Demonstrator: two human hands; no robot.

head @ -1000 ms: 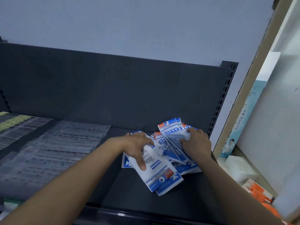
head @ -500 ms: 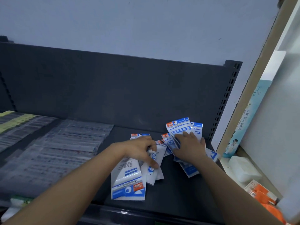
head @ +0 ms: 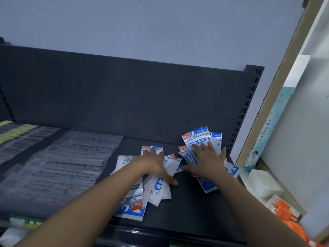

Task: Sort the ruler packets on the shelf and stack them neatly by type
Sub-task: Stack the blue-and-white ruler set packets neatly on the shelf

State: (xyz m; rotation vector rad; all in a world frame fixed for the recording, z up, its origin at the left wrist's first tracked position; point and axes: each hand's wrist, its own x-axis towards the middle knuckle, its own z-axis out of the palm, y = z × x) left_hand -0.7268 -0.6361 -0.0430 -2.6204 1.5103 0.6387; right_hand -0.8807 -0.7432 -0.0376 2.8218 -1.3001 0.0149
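Two loose heaps of blue-and-white ruler packets (head: 161, 192) lie toward the right end of the dark shelf (head: 188, 216). Your left hand (head: 154, 164) lies flat, fingers spread, on the left heap (head: 132, 209), whose packets overlap at odd angles. Your right hand (head: 208, 161), equally flat and spread, presses the right heap (head: 195, 138), fanned near the back panel. The hands sit close together without touching. Clear ruler sleeves (head: 71, 166) cover the shelf's left part.

Free shelf (head: 192, 211): bare floor is seen lower centre, between the two heaps of packets (head: 202, 139).
Left: covered by clear sleeves (head: 71, 166).
Rear: closed by back panel (head: 124, 97).
Right: bounded by slotted post (head: 250, 97).
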